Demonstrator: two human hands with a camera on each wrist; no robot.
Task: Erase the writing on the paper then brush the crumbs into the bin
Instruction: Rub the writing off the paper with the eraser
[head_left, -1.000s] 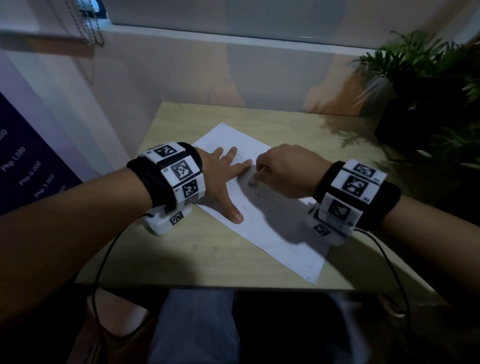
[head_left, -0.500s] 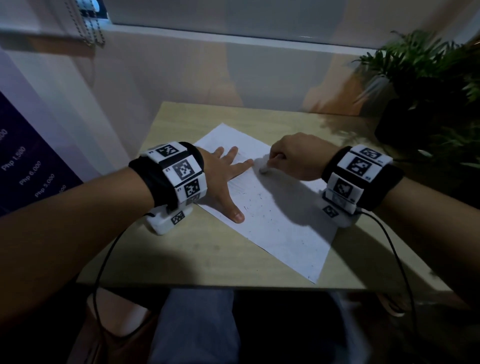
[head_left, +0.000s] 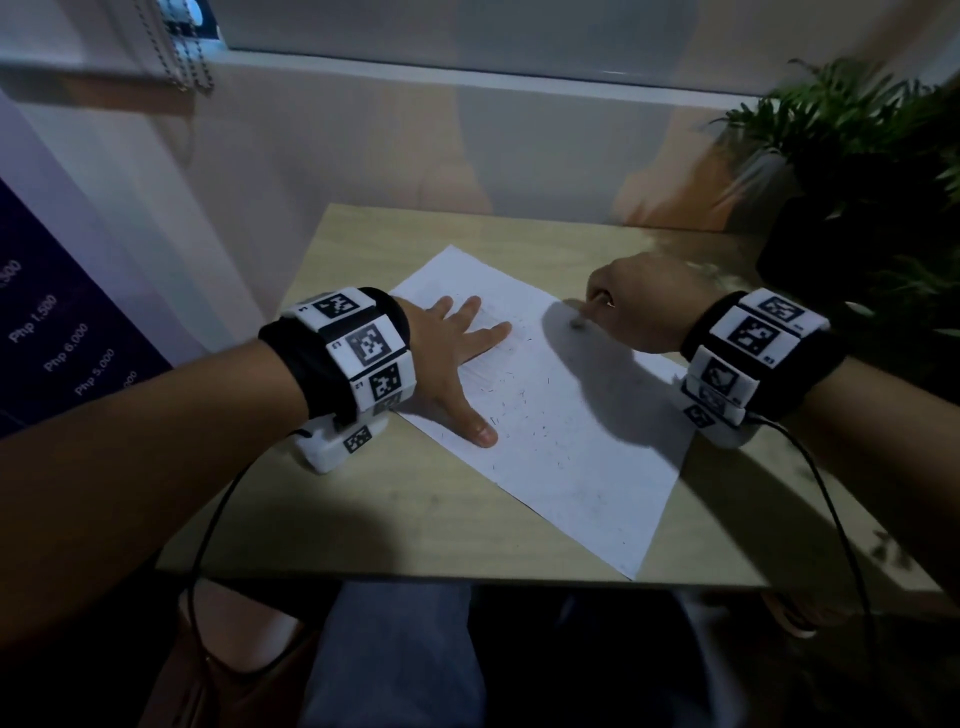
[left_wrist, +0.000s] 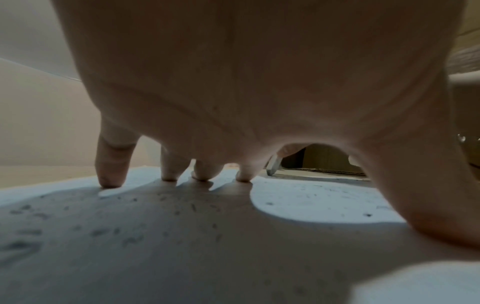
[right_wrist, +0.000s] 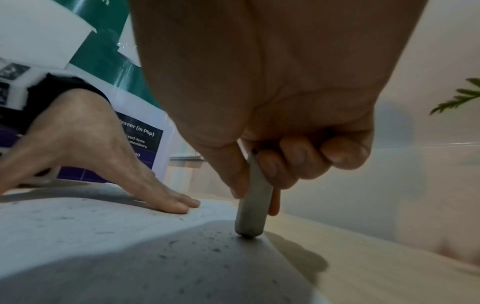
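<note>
A white sheet of paper (head_left: 571, 447) lies slanted on the wooden table (head_left: 405, 499), dotted with dark eraser crumbs (head_left: 524, 410). My left hand (head_left: 457, 353) lies flat on the sheet's left part with fingers spread, pressing it down; the fingertips (left_wrist: 109, 183) touch the paper (left_wrist: 182, 246). My right hand (head_left: 623, 306) pinches a grey eraser (right_wrist: 253, 205) between thumb and fingers, its tip on the paper (right_wrist: 103, 236) near the sheet's right edge. The eraser (head_left: 577, 322) shows blurred in the head view. No bin is in view.
A potted green plant (head_left: 857, 171) stands at the table's back right corner. A pale wall with a window sill (head_left: 467, 78) runs behind the table. A purple price poster (head_left: 57, 332) hangs on the left. Cables (head_left: 208, 530) trail from both wrist bands over the near edge.
My right hand has moved the eraser from beside the left index finger to the right and away, out to the sheet's right edge. More crumbs show on the paper. The left hand has stayed put.
</note>
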